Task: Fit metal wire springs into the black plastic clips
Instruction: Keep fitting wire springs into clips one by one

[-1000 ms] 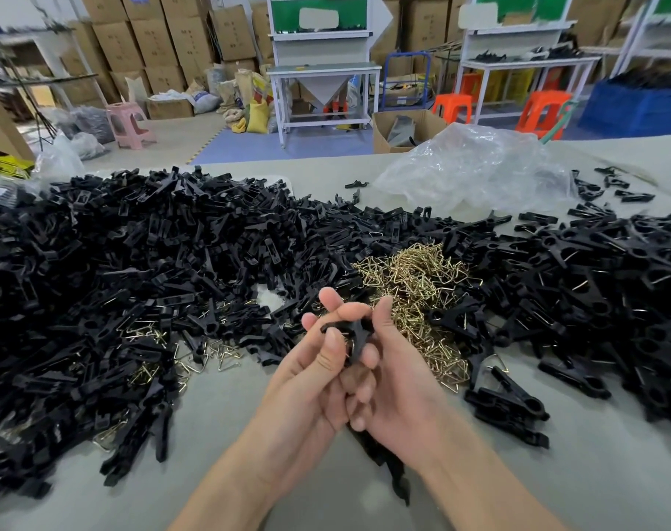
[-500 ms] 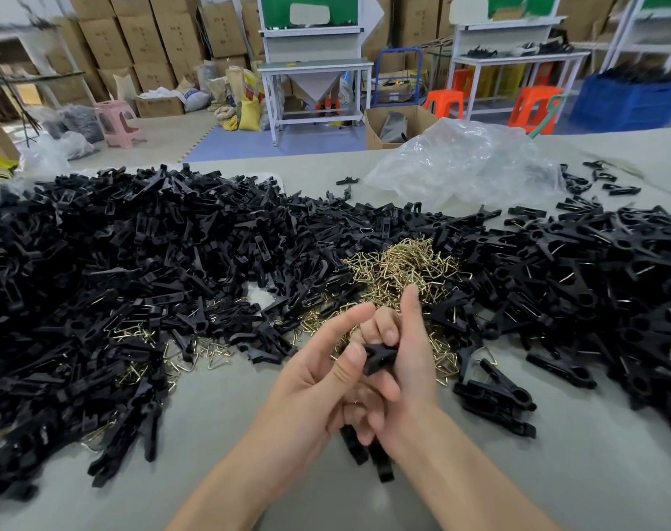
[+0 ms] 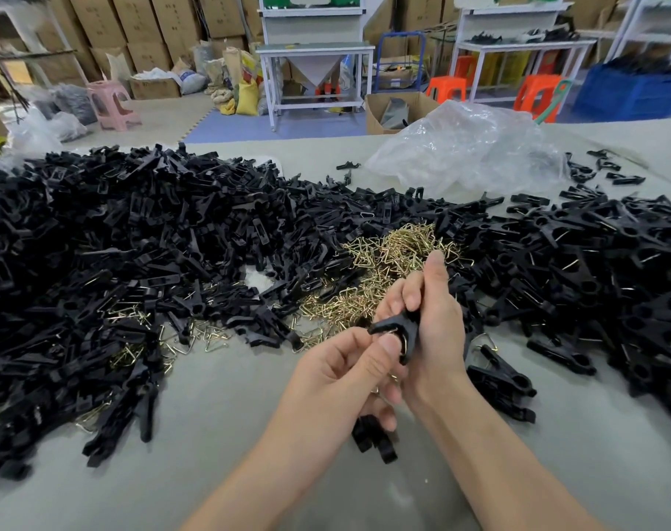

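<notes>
Midway through a long job, a person's left hand (image 3: 343, 375) and right hand (image 3: 437, 331) worked on a single black plastic clip (image 3: 391, 324) held just above the grey table (image 3: 249, 435). The right hand's fingers curled round the clip's body, its forefinger standing straight. The left thumb and bent forefinger pinched the clip's forked end, where a glint of wire spring (image 3: 398, 336) showed, apparently not fully seated. More black pieces (image 3: 372, 435) jutted from beneath the left hand; whether its lower fingers gripped them could not be told. Beyond the hands lay a heap of brass-coloured springs (image 3: 391, 258). It was flanked on the left by a large mound of bare clip parts (image 3: 115, 243) and on the right by a pile of wired clips (image 3: 594, 270), seemingly finished. Judging by the piles, much work remained. A crumpled clear plastic bag (image 3: 468, 147) sat behind.
</notes>
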A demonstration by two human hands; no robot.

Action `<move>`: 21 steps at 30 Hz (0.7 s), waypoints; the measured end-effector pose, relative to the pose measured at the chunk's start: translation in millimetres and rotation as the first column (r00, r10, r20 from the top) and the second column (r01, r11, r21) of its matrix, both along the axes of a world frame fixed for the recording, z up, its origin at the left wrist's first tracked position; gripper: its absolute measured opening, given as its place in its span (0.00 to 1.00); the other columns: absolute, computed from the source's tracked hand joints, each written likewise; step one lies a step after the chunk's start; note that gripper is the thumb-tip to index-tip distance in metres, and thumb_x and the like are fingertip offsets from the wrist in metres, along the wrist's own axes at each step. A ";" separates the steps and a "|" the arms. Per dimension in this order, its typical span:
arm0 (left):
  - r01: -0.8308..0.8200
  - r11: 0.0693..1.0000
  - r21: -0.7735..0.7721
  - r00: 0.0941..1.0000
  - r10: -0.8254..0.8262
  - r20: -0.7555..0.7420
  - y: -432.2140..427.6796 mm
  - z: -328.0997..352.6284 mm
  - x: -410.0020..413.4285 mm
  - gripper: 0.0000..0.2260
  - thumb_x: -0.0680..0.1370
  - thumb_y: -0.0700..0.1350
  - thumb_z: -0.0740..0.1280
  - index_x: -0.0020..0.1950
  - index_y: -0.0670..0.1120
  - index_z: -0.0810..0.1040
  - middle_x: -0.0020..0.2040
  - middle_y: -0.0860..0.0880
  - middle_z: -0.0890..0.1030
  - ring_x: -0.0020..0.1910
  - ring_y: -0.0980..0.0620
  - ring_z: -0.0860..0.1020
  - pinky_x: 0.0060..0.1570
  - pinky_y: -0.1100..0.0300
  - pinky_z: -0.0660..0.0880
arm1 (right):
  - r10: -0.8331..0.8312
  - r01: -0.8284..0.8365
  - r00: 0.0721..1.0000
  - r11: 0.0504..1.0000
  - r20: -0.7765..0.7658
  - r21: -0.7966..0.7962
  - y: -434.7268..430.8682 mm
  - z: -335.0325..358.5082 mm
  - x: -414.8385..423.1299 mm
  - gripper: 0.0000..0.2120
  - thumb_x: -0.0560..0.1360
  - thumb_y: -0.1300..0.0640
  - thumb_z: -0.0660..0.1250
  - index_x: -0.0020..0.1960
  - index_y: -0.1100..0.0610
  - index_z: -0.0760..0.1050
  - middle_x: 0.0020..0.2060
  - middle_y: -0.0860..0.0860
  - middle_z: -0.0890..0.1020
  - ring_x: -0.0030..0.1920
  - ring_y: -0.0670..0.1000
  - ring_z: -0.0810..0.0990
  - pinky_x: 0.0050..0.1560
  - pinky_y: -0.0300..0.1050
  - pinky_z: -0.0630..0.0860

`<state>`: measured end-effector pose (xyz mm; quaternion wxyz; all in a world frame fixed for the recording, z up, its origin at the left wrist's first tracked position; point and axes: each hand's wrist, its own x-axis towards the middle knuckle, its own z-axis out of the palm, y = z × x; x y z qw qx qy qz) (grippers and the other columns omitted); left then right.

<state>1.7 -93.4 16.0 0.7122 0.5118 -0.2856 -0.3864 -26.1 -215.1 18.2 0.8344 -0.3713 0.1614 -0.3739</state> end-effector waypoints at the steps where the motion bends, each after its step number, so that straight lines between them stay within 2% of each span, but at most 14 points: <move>1: -0.001 1.000 0.000 1.000 0.001 -0.002 -0.3 1.1 -0.8 0.11 0.74 0.54 0.75 0.40 0.47 0.82 0.38 0.46 0.81 0.32 0.53 0.77 0.29 0.61 0.75 | -0.006 0.006 1.000 1.000 -0.008 -0.004 0.4 0.2 0.2 0.31 0.84 0.43 0.58 0.24 0.53 0.68 0.23 0.49 0.70 0.25 0.47 0.69 0.27 0.38 0.71; 8: 0.091 0.994 -0.058 0.996 -0.091 0.006 1.4 3.4 -7.1 0.09 0.75 0.54 0.70 0.41 0.51 0.83 0.39 0.50 0.82 0.33 0.54 0.77 0.35 0.62 0.76 | -0.050 0.051 0.999 0.997 -0.020 0.058 -9.2 4.2 -0.9 0.31 0.85 0.46 0.57 0.23 0.54 0.65 0.23 0.50 0.68 0.25 0.49 0.66 0.25 0.40 0.68; 11: 0.045 0.997 -0.068 0.999 -0.047 -0.025 -0.6 1.7 -6.6 0.08 0.74 0.54 0.70 0.40 0.51 0.83 0.39 0.49 0.82 0.33 0.55 0.77 0.34 0.61 0.76 | -0.016 0.014 1.000 0.994 0.013 0.108 -9.2 4.3 -1.5 0.31 0.84 0.45 0.58 0.24 0.54 0.64 0.24 0.50 0.67 0.25 0.48 0.64 0.26 0.38 0.67; 21: 0.010 0.999 -0.034 1.000 -0.011 -0.027 -0.3 2.0 -4.1 0.08 0.73 0.54 0.72 0.39 0.51 0.83 0.38 0.48 0.81 0.32 0.55 0.77 0.32 0.61 0.76 | 0.020 -0.020 1.000 1.000 0.021 0.017 -5.4 2.1 -3.6 0.30 0.84 0.45 0.58 0.24 0.54 0.64 0.24 0.50 0.68 0.25 0.47 0.67 0.28 0.38 0.70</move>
